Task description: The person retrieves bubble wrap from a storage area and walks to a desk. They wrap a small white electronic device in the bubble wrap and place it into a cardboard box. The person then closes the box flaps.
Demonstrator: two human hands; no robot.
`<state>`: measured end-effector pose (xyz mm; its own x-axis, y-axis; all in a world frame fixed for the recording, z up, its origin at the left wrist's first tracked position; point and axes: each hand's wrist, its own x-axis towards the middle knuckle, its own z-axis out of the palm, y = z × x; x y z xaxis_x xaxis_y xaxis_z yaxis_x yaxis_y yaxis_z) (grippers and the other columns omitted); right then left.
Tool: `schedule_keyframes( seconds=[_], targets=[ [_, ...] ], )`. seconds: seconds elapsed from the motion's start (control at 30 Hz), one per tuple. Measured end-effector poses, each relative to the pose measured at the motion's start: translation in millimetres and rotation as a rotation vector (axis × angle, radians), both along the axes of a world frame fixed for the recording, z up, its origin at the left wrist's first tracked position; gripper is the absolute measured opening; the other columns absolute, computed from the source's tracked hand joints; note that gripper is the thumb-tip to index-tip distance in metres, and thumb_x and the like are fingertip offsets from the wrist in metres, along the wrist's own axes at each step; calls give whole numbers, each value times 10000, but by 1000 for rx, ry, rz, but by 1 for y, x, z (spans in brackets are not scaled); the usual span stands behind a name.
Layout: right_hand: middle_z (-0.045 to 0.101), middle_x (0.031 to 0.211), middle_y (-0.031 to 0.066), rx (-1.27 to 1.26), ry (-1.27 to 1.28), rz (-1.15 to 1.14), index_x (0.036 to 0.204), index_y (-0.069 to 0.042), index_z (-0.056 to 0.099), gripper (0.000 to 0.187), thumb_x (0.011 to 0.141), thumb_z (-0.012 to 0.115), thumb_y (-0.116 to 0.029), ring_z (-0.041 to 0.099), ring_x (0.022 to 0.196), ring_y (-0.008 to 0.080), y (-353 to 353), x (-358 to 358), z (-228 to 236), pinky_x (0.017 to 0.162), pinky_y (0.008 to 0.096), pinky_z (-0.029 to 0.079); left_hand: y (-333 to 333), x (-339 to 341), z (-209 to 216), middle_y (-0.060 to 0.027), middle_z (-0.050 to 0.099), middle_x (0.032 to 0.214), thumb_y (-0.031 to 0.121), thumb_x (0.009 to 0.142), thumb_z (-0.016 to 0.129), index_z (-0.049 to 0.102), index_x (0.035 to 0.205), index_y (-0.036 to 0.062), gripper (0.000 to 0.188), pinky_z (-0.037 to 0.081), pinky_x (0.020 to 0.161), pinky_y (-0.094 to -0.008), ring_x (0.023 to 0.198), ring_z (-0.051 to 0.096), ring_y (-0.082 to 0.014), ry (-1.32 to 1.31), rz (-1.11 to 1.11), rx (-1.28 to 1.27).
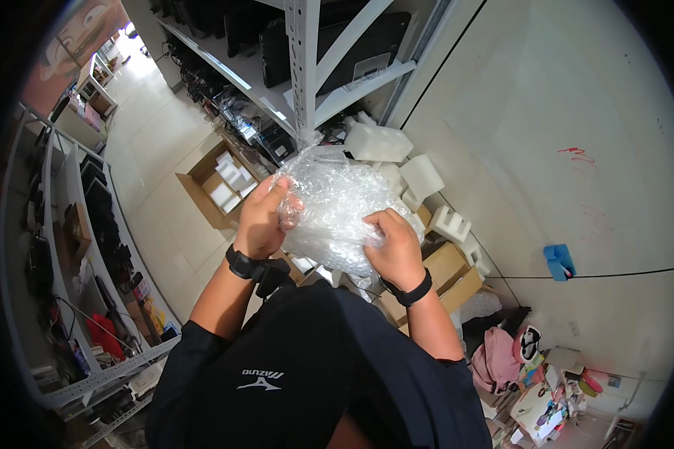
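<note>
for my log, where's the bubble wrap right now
The bubble wrap is near the centre of the head view, held between the left hand and right hand.

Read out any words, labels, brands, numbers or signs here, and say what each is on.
Black short-sleeved shirt: white lettering and logo, upside down; I won't copy them out.
Off-white wall: red scribbles, no legible words.
Black flat panel on grey metal shelf: pale patch, too small to read.
Clear bubble wrap in left hand and right hand: no readable text.
</note>
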<state>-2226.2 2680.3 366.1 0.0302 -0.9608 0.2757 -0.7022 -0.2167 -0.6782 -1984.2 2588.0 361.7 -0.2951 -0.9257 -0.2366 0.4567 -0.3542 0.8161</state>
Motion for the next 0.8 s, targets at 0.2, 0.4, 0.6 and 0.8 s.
schedule_keyframes(
  seconds=[0.2,0.4,0.6,0.8],
  targets=[
    [609,874,131,17,-15,32,952,-35,618,314,650,692,10,615,871,339,10,-13,10,775,394,497,-5,34,4,-19,638,778,276,1031,562,616,1065,47,238,462,579,-221,661,603,-99,-48,52,-23],
    [621,885,135,91,-79,156,946,-6,634,288,660,663,-11,621,882,330,20,-33,32,798,370,492,-7,47,17,-31,662,853,240,1035,559,630,1085,4,252,506,646,-240,709,617,-94,-28,56,-84],
    [637,910,131,95,-162,202,953,12,646,291,663,640,-10,621,887,315,36,-52,57,822,365,487,-8,66,25,-32,657,854,238,1032,567,629,1074,-3,253,498,650,-233,694,598,-91,-45,90,-112],
    [644,924,132,-41,-72,110,961,4,653,300,661,651,-5,616,911,318,45,-65,67,838,387,483,-3,68,19,-31,660,935,240,1036,561,614,1139,9,259,501,688,-241,765,603,-93,-41,56,-126]
  ],
)
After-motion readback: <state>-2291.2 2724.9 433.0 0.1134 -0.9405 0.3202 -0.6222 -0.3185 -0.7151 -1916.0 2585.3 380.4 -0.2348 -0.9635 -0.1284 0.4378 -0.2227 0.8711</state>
